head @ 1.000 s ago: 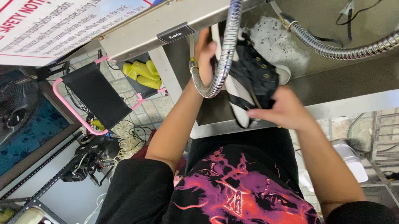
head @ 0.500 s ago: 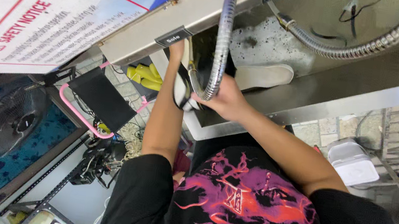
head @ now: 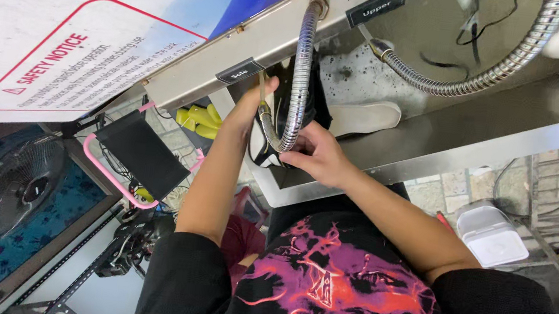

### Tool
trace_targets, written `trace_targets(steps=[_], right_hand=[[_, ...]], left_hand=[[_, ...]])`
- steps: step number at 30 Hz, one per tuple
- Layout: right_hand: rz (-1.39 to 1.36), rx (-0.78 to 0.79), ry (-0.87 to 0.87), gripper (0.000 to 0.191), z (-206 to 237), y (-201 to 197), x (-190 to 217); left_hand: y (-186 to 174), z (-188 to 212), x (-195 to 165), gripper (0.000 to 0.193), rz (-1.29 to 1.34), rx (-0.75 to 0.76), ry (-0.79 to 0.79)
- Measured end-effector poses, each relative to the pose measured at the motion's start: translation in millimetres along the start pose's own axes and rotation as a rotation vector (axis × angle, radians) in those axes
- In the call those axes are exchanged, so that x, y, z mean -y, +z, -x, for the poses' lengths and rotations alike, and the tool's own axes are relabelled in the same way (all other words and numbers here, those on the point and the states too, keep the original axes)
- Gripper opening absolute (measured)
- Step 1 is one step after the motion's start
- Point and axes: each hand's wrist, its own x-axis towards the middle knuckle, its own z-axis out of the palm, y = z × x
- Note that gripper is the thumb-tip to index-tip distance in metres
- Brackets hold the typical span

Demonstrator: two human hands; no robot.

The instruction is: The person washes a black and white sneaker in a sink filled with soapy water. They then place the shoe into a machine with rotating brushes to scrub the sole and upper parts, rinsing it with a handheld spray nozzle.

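Observation:
My left hand (head: 255, 108) reaches up into a steel sink (head: 434, 153) and grips the spray end of a flexible metal hose (head: 300, 75), which loops down from the sink's back wall and curls up to my fingers. Behind the hose is a black shoe with a white sole (head: 260, 153), held upright against the sink's near corner. My right hand (head: 316, 158) is closed on the shoe's lower side, just right of the hose loop. A white insole (head: 362, 117) lies in the basin to the right of the shoe.
A second metal hose (head: 456, 84) arcs across the basin's right part. Yellow gloves (head: 199, 120) and a black tray with a pink rim (head: 140, 156) sit left of the sink. A fan (head: 8, 190) is at the lower left, a white lidded box (head: 491, 236) on the right.
The shoe has moved from the basin's middle to its left corner with my right hand following. My left hand has shifted slightly left, still at the hose's end.

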Motion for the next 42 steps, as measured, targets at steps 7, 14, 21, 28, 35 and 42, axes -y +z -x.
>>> trace_targets(steps=[7,14,21,28,35,42], right_hand=[[0.094,-0.52,-0.134,0.036,-42,-86,29],[-0.678,-0.206,-0.065,0.053,-167,-68,35],[-0.797,-0.444,-0.065,0.061,-190,-50,23],[-0.913,-0.494,-0.078,0.061,-191,-42,19],[-0.902,-0.541,-0.072,0.051,-188,-32,21],[-0.913,-0.453,-0.097,0.047,-186,-33,20]], left_hand=[[17,59,-65,0.062,-0.186,0.086,0.117],[11,54,-94,0.047,-0.16,-0.072,0.018],[-18,55,-70,0.051,-0.173,-0.021,0.11],[-54,57,-61,0.049,-0.141,-0.106,-0.003],[-79,74,-58,0.054,0.182,-0.043,0.156],[-78,78,-46,0.055,0.471,-0.049,0.096]])
